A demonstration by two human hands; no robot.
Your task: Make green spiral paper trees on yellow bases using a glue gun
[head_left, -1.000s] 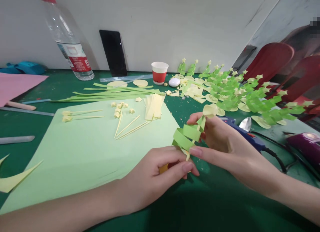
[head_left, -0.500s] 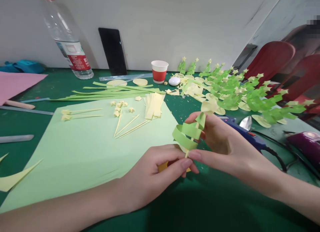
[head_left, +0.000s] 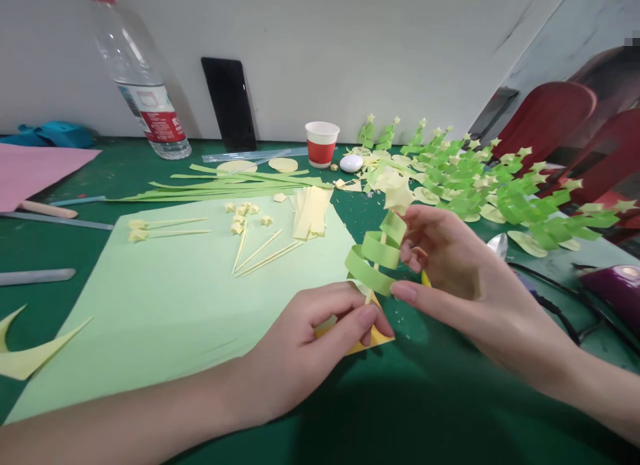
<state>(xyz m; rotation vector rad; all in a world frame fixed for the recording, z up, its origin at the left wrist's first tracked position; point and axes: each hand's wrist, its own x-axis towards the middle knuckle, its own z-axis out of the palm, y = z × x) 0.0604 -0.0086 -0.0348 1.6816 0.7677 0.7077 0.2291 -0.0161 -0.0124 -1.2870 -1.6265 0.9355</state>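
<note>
My left hand (head_left: pixel 320 348) pinches the lower end of a thin wooden stick (head_left: pixel 369 297) between thumb and fingers. Around that stick winds a green paper spiral (head_left: pixel 373 271), narrowing upward, with a pale yellow paper star (head_left: pixel 399 193) at its top. The little tree leans slightly to the right. My right hand (head_left: pixel 450 265) is beside the spiral, thumb and fingers apart, the thumb tip at the lowest coil; whether it touches I cannot tell. Under my left hand lies an orange-yellow piece of paper (head_left: pixel 375 341), partly hidden.
A light green sheet (head_left: pixel 190 305) carries paper stars (head_left: pixel 240 215), sticks (head_left: pixel 260 251) and pale strips (head_left: pixel 313 211). Behind are green strips (head_left: pixel 225 185), a paper cup (head_left: pixel 322 145), a phone (head_left: pixel 230 105) and a bottle (head_left: pixel 150 105). Finished paper trees (head_left: pixel 500 178) crowd the right, near cables (head_left: pixel 555 285).
My right hand has drawn slightly right and its fingers have opened away from the spiral. The spiral looks more stretched out, and its star now faces me. My left hand still pinches the stick.
</note>
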